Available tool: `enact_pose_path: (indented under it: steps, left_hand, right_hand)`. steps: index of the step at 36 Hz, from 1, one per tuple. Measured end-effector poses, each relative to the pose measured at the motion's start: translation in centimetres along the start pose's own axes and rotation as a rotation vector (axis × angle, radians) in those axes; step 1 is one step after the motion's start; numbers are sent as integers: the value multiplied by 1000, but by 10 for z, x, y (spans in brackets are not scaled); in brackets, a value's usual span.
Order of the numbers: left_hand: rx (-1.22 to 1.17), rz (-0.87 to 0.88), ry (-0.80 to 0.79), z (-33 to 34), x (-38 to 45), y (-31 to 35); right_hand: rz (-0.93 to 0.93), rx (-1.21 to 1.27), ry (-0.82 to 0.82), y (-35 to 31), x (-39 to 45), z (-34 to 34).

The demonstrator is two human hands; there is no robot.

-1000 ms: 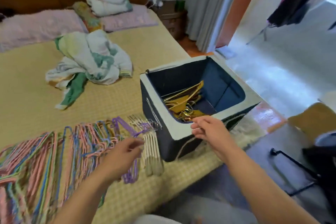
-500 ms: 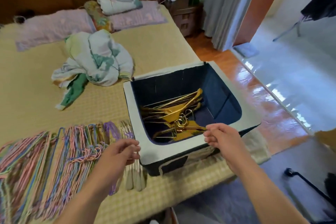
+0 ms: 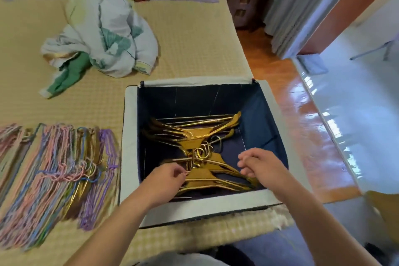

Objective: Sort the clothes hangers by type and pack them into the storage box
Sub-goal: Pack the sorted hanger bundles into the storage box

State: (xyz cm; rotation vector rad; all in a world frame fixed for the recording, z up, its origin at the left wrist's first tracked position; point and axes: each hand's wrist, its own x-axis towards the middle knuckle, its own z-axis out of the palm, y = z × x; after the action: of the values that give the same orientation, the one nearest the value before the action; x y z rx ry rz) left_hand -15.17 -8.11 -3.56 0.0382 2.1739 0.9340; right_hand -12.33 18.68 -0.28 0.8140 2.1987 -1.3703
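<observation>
Gold hangers (image 3: 200,142) in box (image 3: 130,127), under both hands (image 3: 212,173).

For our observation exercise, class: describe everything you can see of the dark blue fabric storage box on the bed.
The dark blue fabric storage box is square and open-topped, with a pale grey folded rim and a navy lining. It sits upright on the yellow bed mat, at its near right edge. Gold hangers lie piled inside. The left hand and the right hand reach into it; the left pinches a hanger.

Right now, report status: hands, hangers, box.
Left hand pinching a gold hanger in the storage box. Right hand loosely curled over the gold hangers, holding nothing. Colored hangers unpacked on the bed. Nothing blocking.
</observation>
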Motion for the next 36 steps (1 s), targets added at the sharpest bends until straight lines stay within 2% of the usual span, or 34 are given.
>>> enact_pose_path:
  steps: [3, 6, 11, 15, 19, 21, 24, 28, 32, 34, 36]
  left_hand:
    - [-38, -97, 78, 17, 10, -2]
    - [-35, -166, 199, 30, 13, -3]
    - [41, -217, 361, 44, 26, -8]
    - [286, -230, 428, 61, 33, -20]
    - [366, -207, 490, 74, 35, -23]
    - [379, -195, 512, 76, 36, -23]
    - [402, -186, 468, 77, 34, -26]
    - [418, -196, 346, 73, 35, -25]
    - [288, -248, 14, 63, 74, -22]
    - [360, -245, -135, 61, 114, -25]
    - [506, -234, -212, 61, 153, -30]
  right_hand:
    - [-64, -251, -177, -5, 49, 5]
    - [-200, -547, -275, -12, 99, 21]
    - [-572, -1088, -181, -15, 186, 53]
    - [-709, -1536, -145, -3, 256, 59]
    - [-739, -1673, -168, -2, 284, 51]
    - [-809, -1662, -181, -5, 284, 46]
    - [-876, -1616, -222, -10, 276, 40]
    - [-945, -1572, -195, -12, 259, 35]
    - [-893, -1529, -143, -2, 255, 35]
    - [-867, -1519, -125, 1, 259, 37]
    - [-853, -1514, -110, 2, 264, 37]
